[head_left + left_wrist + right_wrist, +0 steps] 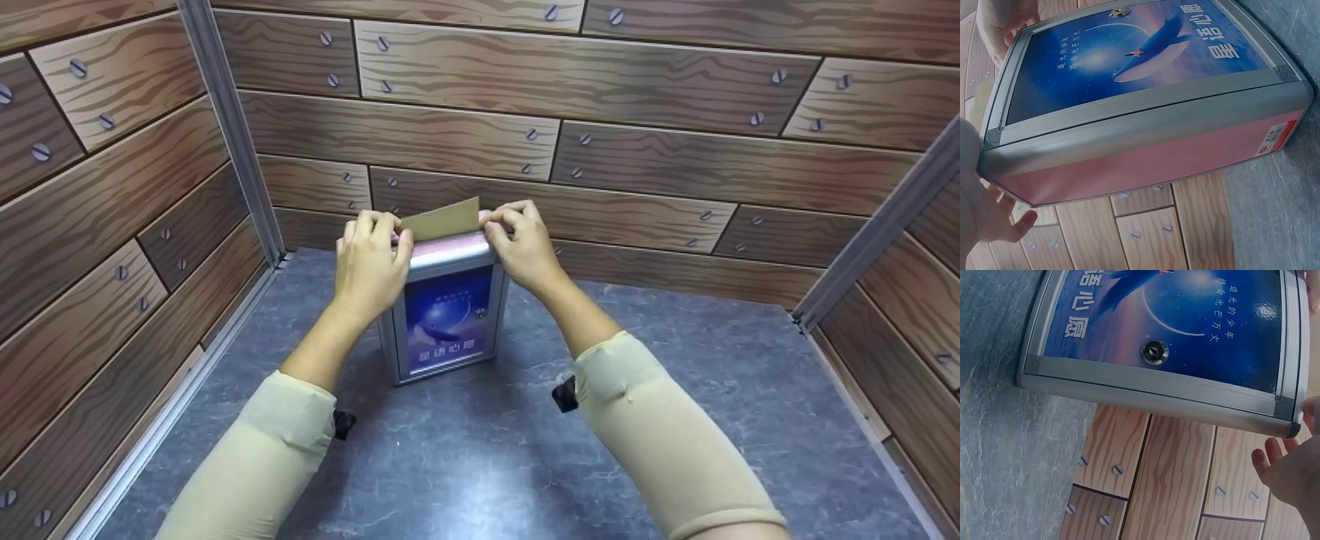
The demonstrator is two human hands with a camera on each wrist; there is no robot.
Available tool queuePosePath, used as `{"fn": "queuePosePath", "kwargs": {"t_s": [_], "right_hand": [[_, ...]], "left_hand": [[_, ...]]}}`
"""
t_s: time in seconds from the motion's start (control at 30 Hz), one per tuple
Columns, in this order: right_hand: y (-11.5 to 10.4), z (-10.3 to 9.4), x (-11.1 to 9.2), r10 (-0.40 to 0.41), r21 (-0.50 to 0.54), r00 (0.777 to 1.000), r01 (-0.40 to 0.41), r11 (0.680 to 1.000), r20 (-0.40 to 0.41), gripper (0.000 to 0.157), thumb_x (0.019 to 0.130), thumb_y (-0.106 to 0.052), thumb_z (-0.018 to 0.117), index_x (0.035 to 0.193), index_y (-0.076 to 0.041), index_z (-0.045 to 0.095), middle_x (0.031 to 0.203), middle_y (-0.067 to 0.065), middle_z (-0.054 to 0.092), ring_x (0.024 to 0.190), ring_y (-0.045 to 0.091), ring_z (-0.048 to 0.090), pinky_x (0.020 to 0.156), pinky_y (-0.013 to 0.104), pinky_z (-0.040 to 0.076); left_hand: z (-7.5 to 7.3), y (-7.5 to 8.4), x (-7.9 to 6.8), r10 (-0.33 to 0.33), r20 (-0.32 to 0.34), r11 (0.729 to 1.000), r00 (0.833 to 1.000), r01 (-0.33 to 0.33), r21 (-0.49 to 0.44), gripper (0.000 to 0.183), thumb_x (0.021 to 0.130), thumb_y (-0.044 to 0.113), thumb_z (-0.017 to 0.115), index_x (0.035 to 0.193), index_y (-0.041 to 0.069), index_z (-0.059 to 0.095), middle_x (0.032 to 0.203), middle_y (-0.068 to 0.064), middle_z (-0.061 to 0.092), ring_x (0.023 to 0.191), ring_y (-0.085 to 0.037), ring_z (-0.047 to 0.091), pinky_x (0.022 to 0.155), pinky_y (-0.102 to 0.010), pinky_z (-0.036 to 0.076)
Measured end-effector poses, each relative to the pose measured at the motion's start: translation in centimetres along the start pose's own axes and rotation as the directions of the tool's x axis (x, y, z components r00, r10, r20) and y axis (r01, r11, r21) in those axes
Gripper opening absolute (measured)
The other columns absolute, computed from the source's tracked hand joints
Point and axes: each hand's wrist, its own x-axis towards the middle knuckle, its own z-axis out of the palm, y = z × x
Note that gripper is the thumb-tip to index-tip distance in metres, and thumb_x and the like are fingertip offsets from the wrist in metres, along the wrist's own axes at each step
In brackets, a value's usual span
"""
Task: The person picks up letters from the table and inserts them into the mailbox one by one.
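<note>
A silver-framed box [450, 322] with a blue whale picture on its front stands upright on the floor. Rising from its pink top is a flat brown card [442, 218], tilted up toward the right. My left hand [369, 262] pinches the card's left end, and my right hand [529, 247] pinches its right end, both close over the box top. In the left wrist view the left hand [979, 211] is beside the box's top corner, with its fingertips partly hidden. The right wrist view has the right hand [1294, 469] at the opposite top corner.
A small round lock [1154, 352] is set in the front door of the box. Grey marbled floor [675, 360] lies around it. A wood-plank-patterned wall [637, 157] rises behind, with similar walls at left and right joined by metal posts [232, 127].
</note>
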Motion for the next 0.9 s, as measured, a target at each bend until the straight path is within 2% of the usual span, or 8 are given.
{"fn": "queuePosePath", "kwargs": {"t_s": [0.13, 0.33, 0.47, 0.57, 0.67, 0.77, 0.83, 0.9], "right_hand": [[0.3, -0.6, -0.4, 0.019, 0.011, 1.0, -0.019, 1.0, 0.018, 0.022, 0.108, -0.011, 0.061, 0.117, 0.001, 0.077, 0.134, 0.02, 0.054, 0.13, 0.033, 0.057, 0.114, 0.04, 0.056], [0.4, -2.0, -0.8, 0.04, -0.012, 0.999, -0.04, 0.999, -0.008, 0.021, 0.106, -0.011, 0.064, 0.119, 0.0, 0.076, 0.13, 0.018, 0.054, 0.127, 0.03, 0.056, 0.114, 0.041, 0.056], [0.7, -3.6, -1.0, 0.079, -0.084, 0.997, -0.078, 0.993, 0.008, 0.025, 0.107, -0.013, 0.063, 0.126, 0.0, 0.072, 0.132, 0.02, 0.054, 0.124, 0.031, 0.056, 0.115, 0.045, 0.053], [0.9, -5.0, -1.2, 0.141, -0.172, 0.988, -0.128, 0.977, 0.063, 0.032, 0.109, -0.019, 0.061, 0.136, -0.004, 0.067, 0.14, 0.023, 0.052, 0.129, 0.035, 0.055, 0.118, 0.052, 0.049], [0.7, -6.6, -1.6, 0.229, -0.284, 0.961, -0.179, 0.942, 0.155, 0.041, 0.109, -0.027, 0.061, 0.147, -0.009, 0.059, 0.151, 0.025, 0.047, 0.14, 0.042, 0.049, 0.121, 0.06, 0.043], [0.3, -8.2, -2.3, 0.312, -0.404, 0.911, -0.187, 0.895, 0.268, 0.049, 0.11, -0.034, 0.059, 0.154, -0.014, 0.055, 0.159, 0.025, 0.042, 0.151, 0.047, 0.039, 0.125, 0.068, 0.036], [0.1, -8.8, -3.0, 0.343, -0.475, 0.881, -0.161, 0.865, 0.326, 0.052, 0.11, -0.037, 0.058, 0.157, -0.016, 0.053, 0.164, 0.024, 0.04, 0.155, 0.049, 0.033, 0.127, 0.071, 0.031], [0.1, -9.1, -3.9, 0.361, -0.533, 0.866, -0.135, 0.835, 0.346, 0.054, 0.11, -0.04, 0.058, 0.16, -0.018, 0.051, 0.17, 0.022, 0.036, 0.161, 0.051, 0.025, 0.13, 0.076, 0.022]], "left_hand": [[0.3, 0.1, 0.2, 0.009, 0.019, 1.0, 1.0, -0.009, 0.0, 0.029, 0.11, 0.033, 0.055, 0.11, 0.009, 0.071, 0.125, -0.015, 0.068, 0.121, -0.039, 0.058, 0.1, -0.056, 0.048], [0.6, 0.4, 0.8, 0.02, 0.05, 0.999, 0.999, -0.021, 0.029, 0.031, 0.111, 0.035, 0.053, 0.113, 0.009, 0.07, 0.124, -0.015, 0.069, 0.123, -0.039, 0.059, 0.105, -0.057, 0.047], [0.5, 0.9, 1.2, 0.05, 0.048, 0.997, 0.998, -0.053, 0.051, 0.031, 0.111, 0.037, 0.052, 0.113, 0.01, 0.068, 0.125, -0.015, 0.068, 0.124, -0.039, 0.058, 0.11, -0.057, 0.044], [0.5, 1.4, 1.2, 0.09, 0.026, 0.993, 0.996, -0.091, 0.074, 0.029, 0.111, 0.036, 0.052, 0.112, 0.011, 0.067, 0.127, -0.015, 0.066, 0.125, -0.04, 0.055, 0.113, -0.057, 0.041], [0.4, 1.8, 1.1, 0.13, -0.003, 0.986, 0.991, -0.129, 0.109, 0.028, 0.11, 0.036, 0.053, 0.113, 0.011, 0.067, 0.13, -0.014, 0.064, 0.129, -0.039, 0.053, 0.114, -0.056, 0.041], [0.6, 2.4, 0.7, 0.153, -0.003, 0.978, 0.988, -0.151, 0.141, 0.031, 0.11, 0.037, 0.055, 0.12, 0.011, 0.068, 0.137, -0.014, 0.062, 0.133, -0.039, 0.051, 0.115, -0.056, 0.04], [0.9, 2.9, 0.2, 0.139, 0.03, 0.976, 0.99, -0.142, 0.163, 0.036, 0.109, 0.04, 0.055, 0.129, 0.012, 0.067, 0.147, -0.015, 0.057, 0.14, -0.039, 0.048, 0.12, -0.056, 0.038], [1.4, 3.6, -0.4, 0.112, 0.086, 0.974, 0.99, -0.126, 0.188, 0.044, 0.11, 0.044, 0.054, 0.141, 0.015, 0.064, 0.161, -0.015, 0.048, 0.151, -0.04, 0.041, 0.127, -0.057, 0.034]]}}
